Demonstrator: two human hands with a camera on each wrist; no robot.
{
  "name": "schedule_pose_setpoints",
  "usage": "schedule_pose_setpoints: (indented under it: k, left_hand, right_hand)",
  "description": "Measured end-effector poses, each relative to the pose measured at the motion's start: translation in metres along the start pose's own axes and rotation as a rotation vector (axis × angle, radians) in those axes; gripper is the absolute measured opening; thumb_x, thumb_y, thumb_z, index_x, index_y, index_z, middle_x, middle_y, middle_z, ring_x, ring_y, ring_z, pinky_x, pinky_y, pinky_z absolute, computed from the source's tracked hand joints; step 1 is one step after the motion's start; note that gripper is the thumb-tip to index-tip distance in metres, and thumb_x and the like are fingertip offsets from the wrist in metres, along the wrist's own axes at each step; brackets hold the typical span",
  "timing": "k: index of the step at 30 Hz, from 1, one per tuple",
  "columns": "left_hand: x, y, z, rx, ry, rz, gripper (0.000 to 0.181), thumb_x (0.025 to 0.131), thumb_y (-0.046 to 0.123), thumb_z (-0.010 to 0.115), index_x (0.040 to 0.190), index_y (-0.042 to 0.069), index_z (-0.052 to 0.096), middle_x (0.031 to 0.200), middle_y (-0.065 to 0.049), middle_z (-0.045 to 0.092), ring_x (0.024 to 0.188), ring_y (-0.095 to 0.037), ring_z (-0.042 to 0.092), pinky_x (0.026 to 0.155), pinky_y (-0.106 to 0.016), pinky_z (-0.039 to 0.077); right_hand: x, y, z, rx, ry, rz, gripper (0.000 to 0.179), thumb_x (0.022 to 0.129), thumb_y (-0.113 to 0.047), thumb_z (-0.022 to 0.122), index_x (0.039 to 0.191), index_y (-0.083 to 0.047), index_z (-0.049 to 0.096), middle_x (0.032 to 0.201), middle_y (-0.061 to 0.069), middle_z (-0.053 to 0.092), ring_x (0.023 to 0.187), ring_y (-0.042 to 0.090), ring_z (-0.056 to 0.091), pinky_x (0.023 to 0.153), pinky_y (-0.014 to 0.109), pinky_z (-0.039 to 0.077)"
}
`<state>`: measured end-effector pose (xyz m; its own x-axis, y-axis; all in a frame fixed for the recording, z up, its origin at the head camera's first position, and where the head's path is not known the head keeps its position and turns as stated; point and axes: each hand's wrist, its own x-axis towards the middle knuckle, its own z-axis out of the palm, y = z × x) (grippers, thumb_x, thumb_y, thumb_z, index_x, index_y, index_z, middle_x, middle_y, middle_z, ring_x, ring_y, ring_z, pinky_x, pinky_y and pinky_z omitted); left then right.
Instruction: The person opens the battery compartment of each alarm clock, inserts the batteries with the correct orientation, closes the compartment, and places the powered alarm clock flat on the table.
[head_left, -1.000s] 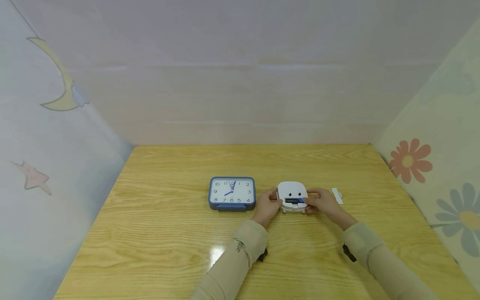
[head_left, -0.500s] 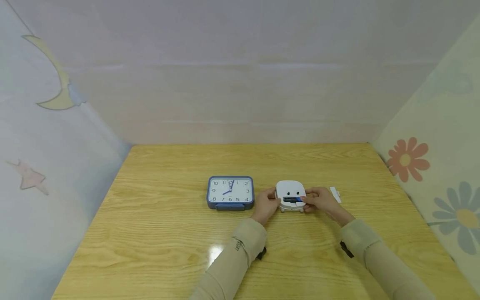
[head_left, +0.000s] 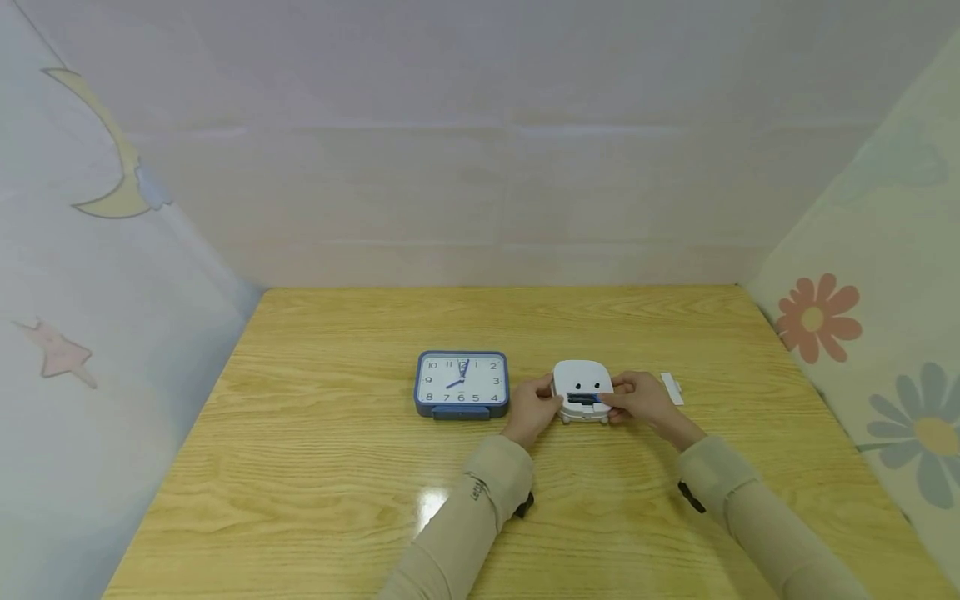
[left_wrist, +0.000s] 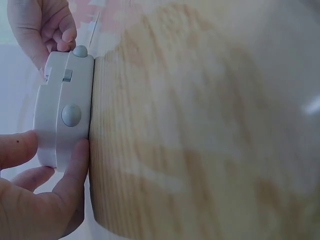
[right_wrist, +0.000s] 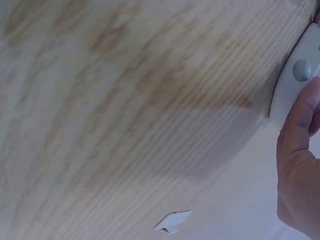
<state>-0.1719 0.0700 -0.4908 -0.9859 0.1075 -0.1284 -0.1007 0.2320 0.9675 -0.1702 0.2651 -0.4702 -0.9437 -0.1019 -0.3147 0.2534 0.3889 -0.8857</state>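
Note:
A small white alarm clock (head_left: 581, 372) lies face down on the wooden table, its two dark knobs and open battery slot turned up. Across the slot lies a black battery (head_left: 579, 399) with a blue end. My left hand (head_left: 529, 411) grips the clock's left side, thumb on the back edge and fingers lower down, as the left wrist view shows. My right hand (head_left: 647, 402) holds the opposite side; its thumb presses at the battery's blue end, partly covering it. Rounded feet (left_wrist: 71, 115) stick out from the clock's near side.
A blue rectangular clock (head_left: 461, 383) lies face up left of the hands. The white battery cover (head_left: 672, 388) lies on the table (head_left: 337, 483) beyond my right hand. Printed walls stand along the left, back and right table edges.
My right thumb has shifted slightly at the battery's blue end, less of which shows now. Both hands keep their places on the white clock; the view has moved a little.

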Motion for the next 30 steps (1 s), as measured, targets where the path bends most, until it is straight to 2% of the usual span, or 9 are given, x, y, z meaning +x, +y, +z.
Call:
schedule_pose_setpoints:
  k: [8, 14, 18, 23, 30]
  left_hand:
    - [0.0, 0.0, 0.0, 0.0, -0.001, 0.008, 0.043, 0.08, -0.002, 0.065, 0.121, -0.002, 0.056, 0.089, -0.008, 0.064, 0.08, -0.012, 0.059, 0.067, -0.021, 0.049]
    - [0.002, -0.002, 0.002, 0.006, 0.001, 0.001, 0.043, 0.08, -0.001, 0.065, 0.122, 0.001, 0.057, 0.087, -0.006, 0.062, 0.078, -0.011, 0.058, 0.066, -0.02, 0.049]
    - [0.003, -0.003, 0.003, 0.055, 0.029, 0.015, 0.043, 0.079, 0.0, 0.067, 0.121, 0.001, 0.058, 0.085, -0.005, 0.062, 0.076, -0.009, 0.058, 0.065, -0.02, 0.048]
    - [0.002, -0.003, 0.005, 0.052, 0.05, 0.013, 0.044, 0.078, -0.001, 0.068, 0.12, 0.0, 0.058, 0.085, -0.006, 0.061, 0.076, -0.011, 0.058, 0.065, -0.021, 0.049]
    - [0.004, -0.003, 0.006, 0.048, 0.056, -0.017, 0.043, 0.078, 0.0, 0.068, 0.12, 0.002, 0.059, 0.085, -0.004, 0.058, 0.078, -0.013, 0.059, 0.067, -0.023, 0.049]
  right_hand:
    - [0.0, 0.0, 0.001, -0.013, 0.004, -0.009, 0.048, 0.086, -0.008, 0.062, 0.119, 0.019, 0.04, 0.074, 0.007, 0.062, 0.061, 0.018, 0.064, 0.061, 0.034, 0.054]
    - [-0.002, -0.002, -0.001, -0.014, -0.001, -0.017, 0.055, 0.086, -0.009, 0.062, 0.124, 0.021, 0.035, 0.078, 0.01, 0.062, 0.064, 0.02, 0.064, 0.062, 0.035, 0.054]
    - [-0.002, -0.002, -0.003, -0.013, -0.034, -0.025, 0.054, 0.09, -0.012, 0.058, 0.125, 0.021, 0.034, 0.08, 0.011, 0.061, 0.067, 0.02, 0.063, 0.065, 0.035, 0.054]
    - [-0.001, -0.001, -0.009, -0.027, -0.069, -0.036, 0.045, 0.096, -0.013, 0.046, 0.123, 0.021, 0.039, 0.082, 0.015, 0.06, 0.071, 0.02, 0.061, 0.068, 0.036, 0.053]
    - [-0.002, 0.0, -0.021, -0.011, -0.009, -0.056, 0.043, 0.096, -0.016, 0.046, 0.118, 0.02, 0.045, 0.078, 0.014, 0.06, 0.068, 0.02, 0.062, 0.065, 0.036, 0.054]
